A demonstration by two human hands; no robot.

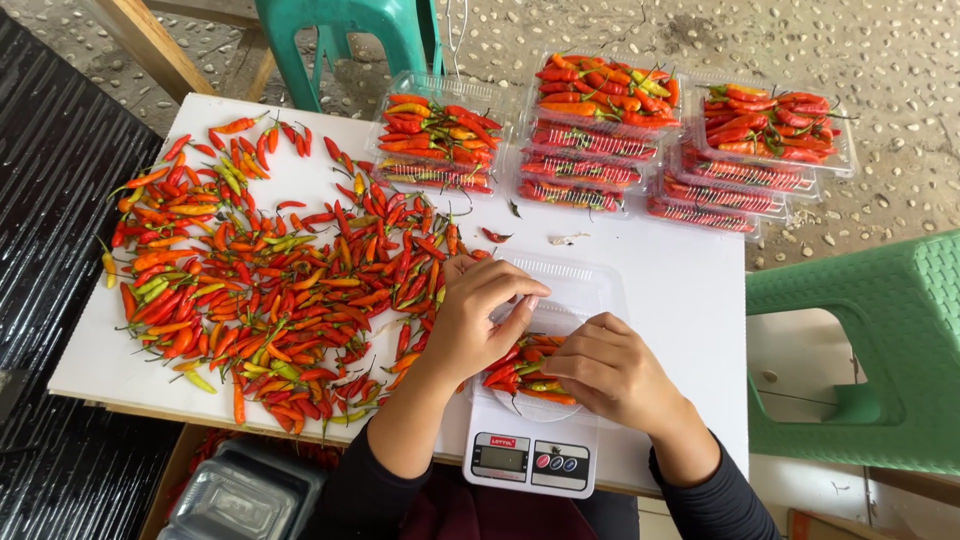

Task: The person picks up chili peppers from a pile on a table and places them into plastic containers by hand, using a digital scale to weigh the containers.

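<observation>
A clear plastic clamshell tray (pixel 560 300) sat on a white digital kitchen scale (pixel 530 440) at the surface's near edge, toward the right corner. It held a small bunch of glossy red, orange and green chilies (pixel 522 375), thin and tapered with green stems. Left hand (pixel 478 318) curled over the tray's left side, fingertips pinched together near the tray rim; whether it gripped a chili couldn't be told. Right hand (pixel 610 370) rested fingers-down on the chilies in the tray, loosely closed; a firm grip couldn't be told. Hands were close together, not touching.

The scale had a small grey display and round buttons on its front strip. A wide loose heap of chilies (pixel 260 270) covered the left half of the white surface (pixel 680 290). Stacked clear packs of chilies (pixel 600 130), filled and lidded, lined the far edge toward the right corner. Green plastic stool (pixel 870 340) stood off the right edge.
</observation>
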